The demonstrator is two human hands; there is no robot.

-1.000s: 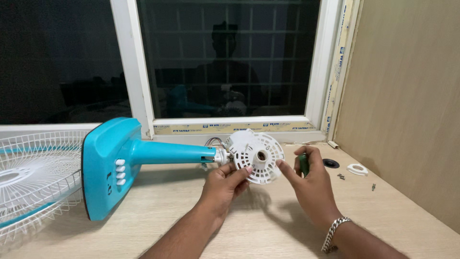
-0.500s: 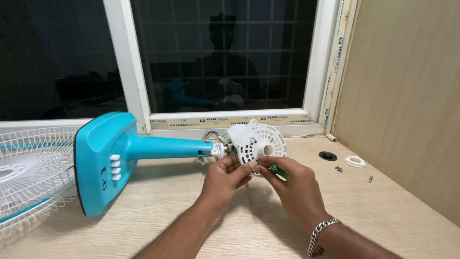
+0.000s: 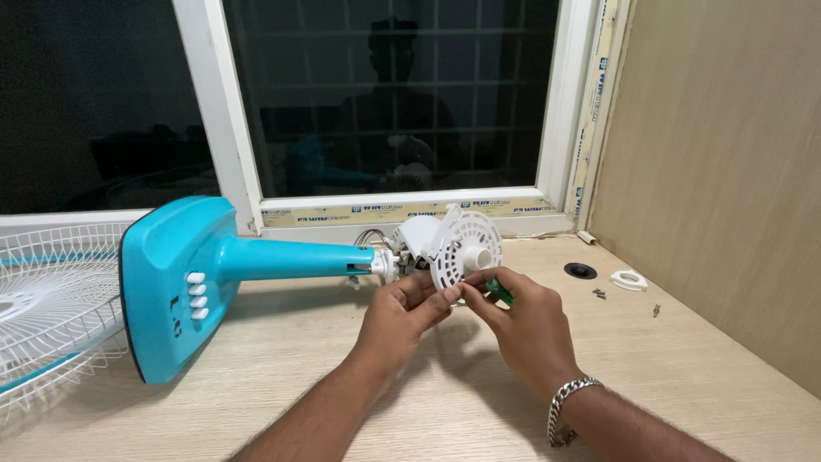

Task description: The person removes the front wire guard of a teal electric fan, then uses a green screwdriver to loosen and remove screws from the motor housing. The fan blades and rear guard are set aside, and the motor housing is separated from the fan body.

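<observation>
Screwdriver (image 3: pixel 499 292) pinched in right hand (image 3: pixel 522 329) fingers; left hand (image 3: pixel 402 321) fingers grip white motor housing (image 3: pixel 462 248) rim.

Both forearms are bare — no sleeves reach into view. The left hand (image 3: pixel 402 315) wears nothing, no ring, no watch. The right hand (image 3: pixel 522 321) has a chunky silver chain bracelet (image 3: pixel 566 406) — loose at the wrist.
</observation>
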